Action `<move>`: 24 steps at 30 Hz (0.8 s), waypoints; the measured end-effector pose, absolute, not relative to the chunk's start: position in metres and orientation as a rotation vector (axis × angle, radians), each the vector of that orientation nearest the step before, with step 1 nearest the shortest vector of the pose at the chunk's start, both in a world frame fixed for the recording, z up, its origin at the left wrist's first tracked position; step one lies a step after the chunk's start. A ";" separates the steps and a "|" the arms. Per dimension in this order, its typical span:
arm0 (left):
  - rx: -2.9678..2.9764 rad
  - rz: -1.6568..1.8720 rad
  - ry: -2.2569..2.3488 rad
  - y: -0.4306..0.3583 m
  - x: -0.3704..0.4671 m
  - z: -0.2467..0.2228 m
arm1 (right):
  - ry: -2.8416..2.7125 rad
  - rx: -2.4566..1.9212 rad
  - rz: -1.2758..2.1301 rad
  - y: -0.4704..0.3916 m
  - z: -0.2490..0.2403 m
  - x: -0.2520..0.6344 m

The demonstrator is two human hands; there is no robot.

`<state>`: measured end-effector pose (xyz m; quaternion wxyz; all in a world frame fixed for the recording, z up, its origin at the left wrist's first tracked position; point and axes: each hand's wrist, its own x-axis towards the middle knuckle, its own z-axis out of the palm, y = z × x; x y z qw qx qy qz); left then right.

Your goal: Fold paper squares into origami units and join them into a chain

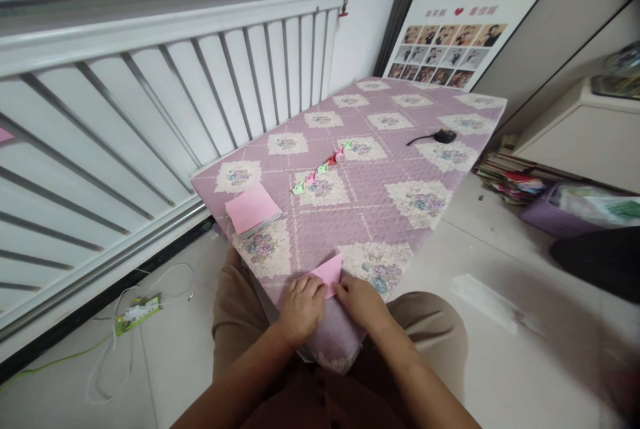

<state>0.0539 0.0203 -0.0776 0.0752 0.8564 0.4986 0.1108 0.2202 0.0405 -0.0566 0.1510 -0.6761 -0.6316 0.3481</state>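
A sheet of pink paper, which looks folded, lies on the near end of the cloth-covered table. Curled fingers of my left hand press on its left side and hold it against the cloth. My right hand pinches the paper's lower right edge between thumb and fingers. Part of the sheet is hidden beneath my hands. Further up the table, a row of several small folded paper pieces in green, pink and red runs diagonally. To the left rests a stack of square paper with a pink sheet on top.
The purple flowered tablecloth covers the table, which stands against a white radiator. A black object with a cord lies at the far right. A power strip with cables is on the floor at left; a purple bin stands right.
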 end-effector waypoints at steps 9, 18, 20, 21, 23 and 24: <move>2.525 0.317 1.493 0.024 0.049 -0.077 | -2.373 -1.514 0.310 0.036 -0.070 0.222; 2.217 0.443 1.681 0.038 0.028 -0.069 | -2.322 -1.481 0.351 0.029 -0.072 0.223; 2.151 0.456 1.728 0.041 0.024 -0.069 | -2.269 -1.555 0.287 0.029 -0.074 0.220; 2.122 0.450 1.748 0.042 0.023 -0.070 | -2.243 -1.587 0.260 0.029 -0.075 0.218; 2.079 0.431 1.791 0.044 0.023 -0.070 | -2.201 -1.641 0.225 0.029 -0.076 0.215; 2.067 0.420 1.813 0.045 0.023 -0.070 | -2.181 -1.667 0.212 0.029 -0.076 0.214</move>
